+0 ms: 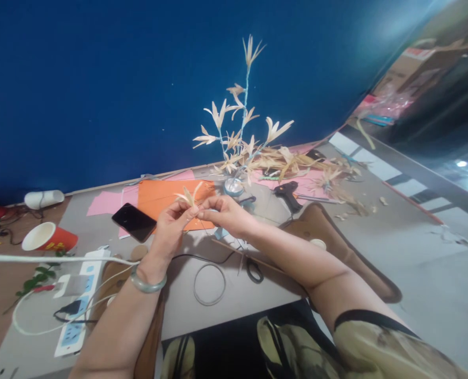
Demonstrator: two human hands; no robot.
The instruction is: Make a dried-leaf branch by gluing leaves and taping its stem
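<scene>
A small pale flower (190,197), which looks made of dried husk, stands up from the fingertips of my two hands. My left hand (171,227) is closed in a pinch at its base and wears a bracelet on the wrist. My right hand (229,215) meets it there, thumb and fingers pressed together at the same spot; the stem end is hidden by fingers. Behind my hands, a branch of similar flowers (242,123) on blue-wrapped stems rises from a round holder (233,187). Orange paper (159,196) lies beneath and beyond my hands.
A phone (134,221) lies left of my hands, a black glue gun (289,196) to the right. Dried husks (293,162) are heaped behind. Nearer are scissors (254,270) and a wire coil (209,285). A power strip (81,305) and a tipped paper cup (50,237) are at left.
</scene>
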